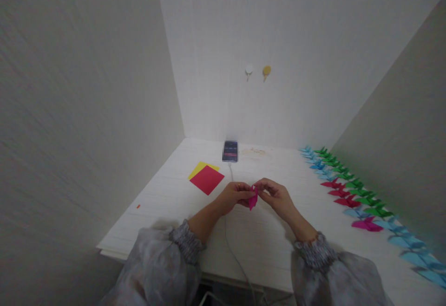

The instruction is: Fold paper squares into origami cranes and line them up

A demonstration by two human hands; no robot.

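Observation:
Near the middle of the white table, my left hand point(237, 196) pinches a small folded piece of magenta paper point(253, 201) between thumb and fingers. From the other side, my right hand point(275, 196) has its thumb and fingertips closed at the paper's upper right edge. Its exact folds are too small and blurred to make out. To the left of my left hand lies a flat red square of paper point(207, 180), partly covering a yellow sheet point(200, 168).
Rows of folded paper cranes point(369, 199) in green, blue, red and magenta run along the table's right side. A phone point(230, 151) lies at the back, its white cable point(228, 241) running under my left wrist to the front edge. Walls enclose three sides; two hooks point(266, 70) hang behind.

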